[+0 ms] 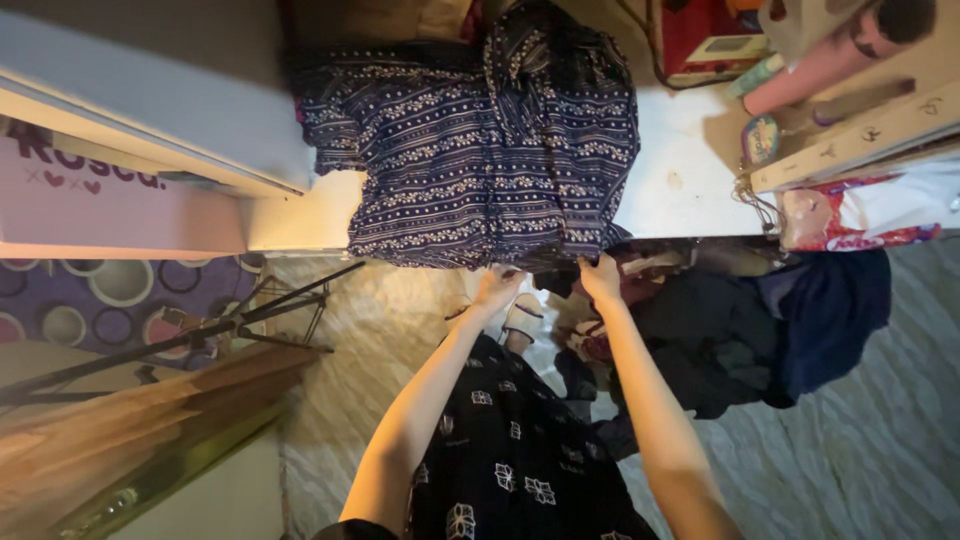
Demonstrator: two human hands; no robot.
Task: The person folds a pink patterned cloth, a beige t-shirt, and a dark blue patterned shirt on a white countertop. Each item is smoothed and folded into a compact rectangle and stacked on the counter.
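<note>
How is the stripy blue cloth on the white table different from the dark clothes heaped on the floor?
The patterned blue garment lies spread on the white table, while the dark clothes pile is bunched on the floor. The garment has rows of pale prints; the pile looks plain black and navy. The left hand and right hand grip the garment's near edge; neither touches the pile. Both are dark fabric.
</note>
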